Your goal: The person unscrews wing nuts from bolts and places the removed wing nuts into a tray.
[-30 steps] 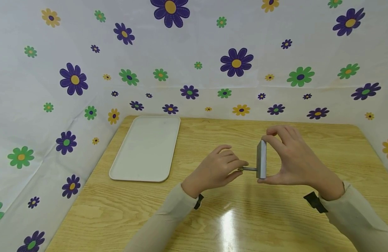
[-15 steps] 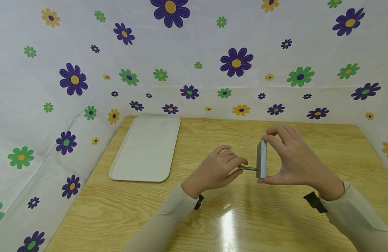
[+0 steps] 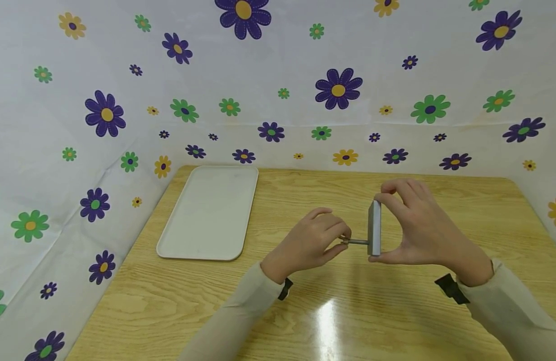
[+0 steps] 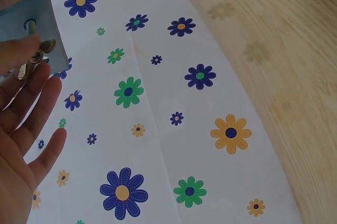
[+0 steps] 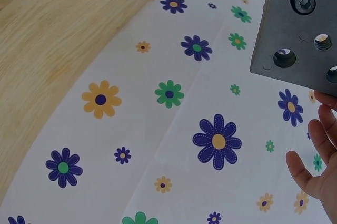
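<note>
My right hand (image 3: 419,228) holds a grey metal plate (image 3: 374,228) upright above the table, thumb at its lower edge and fingers at the upper. From the plate's left face a bolt (image 3: 360,242) sticks out sideways. My left hand (image 3: 307,240) has thumb and index finger at the bolt's free end, pinching a brass-coloured wing nut (image 4: 48,46) on it. Its other fingers spread loosely below in the left wrist view. The right wrist view shows the plate's other face, with the bolt's hex-socket head (image 5: 304,2) sunk in one hole and several more round holes.
A white rectangular tray (image 3: 210,213) lies at the left back of the wooden table (image 3: 138,301). Behind and beside the table hangs a white flowered cloth (image 3: 278,60). A dark band (image 3: 452,289) is on the right wrist.
My left index finger has drawn back and curled in a little at the wing nut, whose wings sit at a different angle. The plate and right hand stay nearly still.
</note>
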